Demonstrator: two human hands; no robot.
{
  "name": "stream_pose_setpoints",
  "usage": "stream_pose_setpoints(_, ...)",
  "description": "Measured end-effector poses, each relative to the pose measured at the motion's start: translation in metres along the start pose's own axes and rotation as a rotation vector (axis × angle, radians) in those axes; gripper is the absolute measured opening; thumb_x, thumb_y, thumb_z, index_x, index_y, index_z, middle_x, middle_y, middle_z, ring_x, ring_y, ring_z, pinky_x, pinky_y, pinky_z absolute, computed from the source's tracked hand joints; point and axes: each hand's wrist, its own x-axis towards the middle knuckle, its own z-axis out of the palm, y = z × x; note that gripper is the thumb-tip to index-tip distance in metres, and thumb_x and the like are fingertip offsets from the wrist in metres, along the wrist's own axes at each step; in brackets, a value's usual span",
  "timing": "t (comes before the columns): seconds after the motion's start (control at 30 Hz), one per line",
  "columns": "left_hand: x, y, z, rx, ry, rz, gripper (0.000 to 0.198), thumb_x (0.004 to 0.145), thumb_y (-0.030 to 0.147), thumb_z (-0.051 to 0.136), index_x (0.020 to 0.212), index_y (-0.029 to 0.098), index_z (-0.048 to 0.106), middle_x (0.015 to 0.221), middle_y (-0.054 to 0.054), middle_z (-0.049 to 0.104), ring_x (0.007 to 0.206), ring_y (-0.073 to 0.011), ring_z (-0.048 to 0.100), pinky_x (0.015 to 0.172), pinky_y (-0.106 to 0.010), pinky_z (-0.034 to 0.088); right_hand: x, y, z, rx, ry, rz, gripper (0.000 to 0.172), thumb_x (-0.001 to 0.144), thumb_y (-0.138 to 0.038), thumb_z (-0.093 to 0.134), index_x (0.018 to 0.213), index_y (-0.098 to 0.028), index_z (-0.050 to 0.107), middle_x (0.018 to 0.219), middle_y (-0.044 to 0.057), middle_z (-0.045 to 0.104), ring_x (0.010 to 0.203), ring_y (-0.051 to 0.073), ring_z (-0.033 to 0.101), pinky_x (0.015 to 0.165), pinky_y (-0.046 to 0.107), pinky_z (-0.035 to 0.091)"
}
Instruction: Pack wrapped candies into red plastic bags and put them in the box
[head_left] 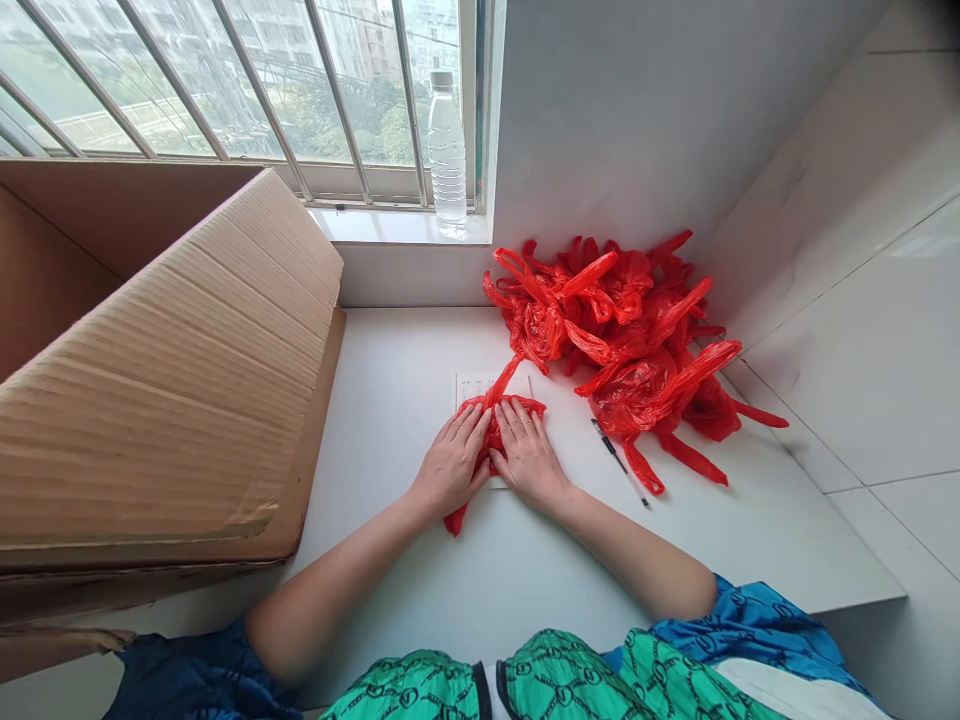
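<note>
Green patterned clothing [412, 690] fills the near edge as a person leans over a white desk [390, 380], both arms stretched forward to a red plastic bag [493, 432] directly ahead. The left hand [452, 460] and right hand [531, 455] lie palm down on it side by side, fingers extended and gripping nothing, thumbs close together; the flat pose suggests the thin film is being pressed against the surface. One strip of the bag points away toward the window, another pokes out below the left hand. Beneath sits a white sheet [466, 386], its small marks too fine to read, perhaps serving as a guide or backing.

Just right, a black-and-clear pen [620, 462] rests at a slant beside a tangled pile of red bags [622, 330] heaped toward the wall, a spot that seems to leave working room while remaining within reach. An open cardboard box [187, 400] stands at left. Beyond, a capped clear bottle [448, 150] stands upright on the sill [390, 226], probably out of the way.
</note>
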Motion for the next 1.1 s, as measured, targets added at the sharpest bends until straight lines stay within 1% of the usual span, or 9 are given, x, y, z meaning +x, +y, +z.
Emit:
stream_pose_setpoints(0.13,0.001,0.001,-0.001,-0.016,0.012,0.006,0.064,0.093,0.025,0.046,0.153,0.011,0.030,0.156,-0.018,0.037,0.147,-0.0316,0.031,0.119,-0.051,0.034,0.000,0.000,0.003,-0.002,0.025,-0.001,0.063,0.099,-0.032,0.038,0.155,-0.005,0.027,0.163,0.013,0.024,0.151,0.028,0.020,0.122,0.051,0.021)
stream_pose_setpoints(0.33,0.001,0.003,-0.005,-0.042,0.028,0.022,0.068,0.094,0.023,0.045,0.157,0.016,0.019,0.163,-0.017,0.019,0.149,-0.0315,0.026,0.119,-0.051,0.032,-0.001,0.000,0.003,-0.006,0.034,-0.014,0.064,0.099,-0.030,0.038,0.156,-0.006,0.024,0.165,0.010,0.017,0.152,0.028,0.017,0.122,0.052,0.021)
stream_pose_setpoints(0.43,0.001,0.004,-0.007,-0.067,0.021,0.026,0.071,0.094,0.021,0.044,0.158,0.020,0.016,0.163,-0.012,0.023,0.150,-0.0315,0.025,0.120,-0.051,0.031,-0.002,0.000,0.002,-0.001,0.036,-0.024,0.065,0.099,-0.030,0.038,0.157,-0.007,0.022,0.164,0.010,0.019,0.152,0.029,0.018,0.121,0.053,0.022)
stream_pose_setpoints(0.5,0.001,0.004,-0.007,-0.076,0.021,0.020,0.071,0.093,0.021,0.044,0.159,0.021,0.016,0.161,-0.011,0.028,0.148,-0.0315,0.028,0.120,-0.050,0.033,-0.002,0.000,0.002,0.007,0.039,-0.029,0.065,0.098,-0.029,0.038,0.157,-0.008,0.021,0.164,0.010,0.021,0.151,0.029,0.019,0.121,0.054,0.023)
stream_pose_setpoints(0.73,0.000,0.002,-0.004,-0.107,0.046,-0.002,0.070,0.092,0.022,0.046,0.157,0.025,0.020,0.150,-0.012,0.040,0.138,-0.0319,0.042,0.115,-0.051,0.039,-0.002,0.000,0.002,0.045,0.047,-0.019,0.061,0.099,-0.030,0.037,0.155,-0.006,0.028,0.162,0.013,0.028,0.151,0.029,0.020,0.121,0.053,0.022)
stream_pose_setpoints(0.87,-0.001,0.003,-0.002,-0.115,0.058,-0.021,0.070,0.092,0.024,0.047,0.157,0.024,0.021,0.142,-0.015,0.043,0.134,-0.0310,0.045,0.112,-0.051,0.041,-0.002,0.001,0.005,0.080,0.064,-0.015,0.059,0.099,-0.030,0.038,0.152,-0.004,0.033,0.157,0.017,0.036,0.149,0.030,0.022,0.121,0.054,0.023)
stream_pose_setpoints(0.93,-0.002,0.004,-0.002,-0.118,0.058,-0.034,0.069,0.093,0.024,0.047,0.157,0.023,0.021,0.141,-0.016,0.043,0.134,-0.0303,0.045,0.111,-0.050,0.041,-0.002,0.001,0.005,0.099,0.084,-0.016,0.059,0.099,-0.030,0.039,0.152,-0.005,0.034,0.151,0.019,0.041,0.148,0.031,0.025,0.119,0.055,0.025)
stream_pose_setpoints(1.0,-0.002,0.005,-0.004,-0.112,0.053,-0.043,0.069,0.092,0.024,0.048,0.156,0.023,0.023,0.145,-0.016,0.040,0.136,-0.0302,0.042,0.111,-0.049,0.041,-0.002,0.001,0.004,0.116,0.107,-0.018,0.059,0.098,-0.031,0.041,0.152,-0.006,0.034,0.147,0.019,0.044,0.146,0.031,0.027,0.118,0.055,0.028)
stream_pose_setpoints(1.1,-0.002,0.005,-0.011,-0.081,0.015,-0.041,0.068,0.091,0.025,0.050,0.155,0.023,0.027,0.154,-0.016,0.032,0.143,-0.0309,0.034,0.115,-0.052,0.036,-0.002,0.002,0.001,0.117,0.134,-0.034,0.061,0.097,-0.032,0.043,0.152,-0.006,0.035,0.148,0.020,0.042,0.145,0.032,0.029,0.117,0.054,0.029)
